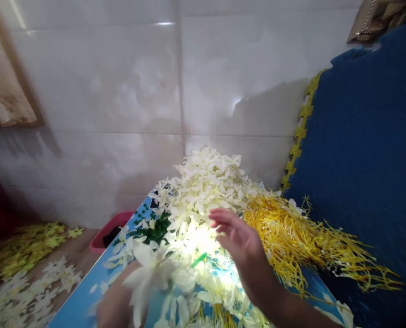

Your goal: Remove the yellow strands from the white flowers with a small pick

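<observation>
My left hand [115,296] is at the lower left, holding a large white artificial flower [147,269] that hides its fingers and is blurred. To the right, my right hand [238,239] hovers over the bright spot of the petal heap, fingers stretched toward the left and thumb apart, with nothing visible in it. Between the hands a thin green piece [198,259] points up to the right; what it is attached to is hidden. Behind them rises a big heap of white fabric petals [209,182]. Beside my right hand lies a bundle of yellow stamens [288,232].
Small green pieces [156,228] lie on the blue table [83,287]. A pink basin [98,241] stands left of it. Yellow flowers [28,250] and white flowers [35,291] cover the floor. A blue foam mat [363,136] leans at right against the tiled wall [120,82].
</observation>
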A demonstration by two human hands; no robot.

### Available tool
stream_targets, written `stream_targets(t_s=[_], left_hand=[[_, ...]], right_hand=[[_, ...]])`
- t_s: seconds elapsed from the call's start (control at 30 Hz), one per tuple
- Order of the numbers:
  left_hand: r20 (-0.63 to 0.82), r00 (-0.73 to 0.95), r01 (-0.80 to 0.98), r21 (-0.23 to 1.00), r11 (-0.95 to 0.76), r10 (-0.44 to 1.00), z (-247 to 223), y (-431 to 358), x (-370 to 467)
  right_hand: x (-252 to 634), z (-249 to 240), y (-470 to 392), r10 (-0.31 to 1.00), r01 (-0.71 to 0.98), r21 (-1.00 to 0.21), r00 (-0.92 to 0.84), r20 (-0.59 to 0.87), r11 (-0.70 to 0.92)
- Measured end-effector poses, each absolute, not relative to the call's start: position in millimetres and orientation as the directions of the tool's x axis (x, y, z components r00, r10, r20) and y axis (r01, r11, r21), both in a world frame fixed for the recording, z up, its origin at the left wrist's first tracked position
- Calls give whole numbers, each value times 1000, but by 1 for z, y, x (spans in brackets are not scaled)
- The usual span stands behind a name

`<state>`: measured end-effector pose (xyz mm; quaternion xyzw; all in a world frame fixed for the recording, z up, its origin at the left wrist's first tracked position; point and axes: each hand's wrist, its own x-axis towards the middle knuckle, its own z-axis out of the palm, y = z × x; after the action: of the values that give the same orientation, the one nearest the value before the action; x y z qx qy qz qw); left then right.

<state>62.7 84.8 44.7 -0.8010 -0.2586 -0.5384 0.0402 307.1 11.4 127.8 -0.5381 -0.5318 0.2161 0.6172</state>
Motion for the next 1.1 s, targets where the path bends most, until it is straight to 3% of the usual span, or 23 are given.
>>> stream_targets(t_s=[0.1, 0.3, 0.5, 0.67, 0.83, 0.9, 0.97, 1.03, 1.1], left_hand=[[935, 257, 492, 90, -866, 244, 51, 102, 73], [918, 323, 469, 58, -881, 232, 72, 102, 91], [904, 373, 483, 5, -876, 211, 77, 102, 89], [890, 388, 464, 35, -885, 238, 75, 100, 89], [891, 374, 405, 91, -910, 256, 65, 98, 89], [890, 383, 370, 97, -924, 246, 62, 97, 90], [889, 395, 347, 91, -933, 234, 63, 94, 92], [883, 409, 332, 91, -939, 230, 66, 92, 95], [878, 422, 323, 87, -942, 225, 70, 89, 97]], right_hand=[[349, 134, 36, 849, 487, -862, 389, 358, 141], [376, 118, 50, 861, 666, -745, 358, 361, 35], [376, 132, 46, 844, 617, -783, 377, 381, 77], [378, 149, 41, 792, 509, -841, 431, 433, 182], [352, 149, 30, 743, 476, -826, 425, 517, 302], [335, 146, 24, 648, 591, -680, 320, 691, 433], [319, 140, 17, 486, 722, -413, 122, 866, 555], [308, 133, 10, 387, 771, -221, -35, 922, 598], [302, 126, 3, 377, 784, -162, -98, 921, 599]])
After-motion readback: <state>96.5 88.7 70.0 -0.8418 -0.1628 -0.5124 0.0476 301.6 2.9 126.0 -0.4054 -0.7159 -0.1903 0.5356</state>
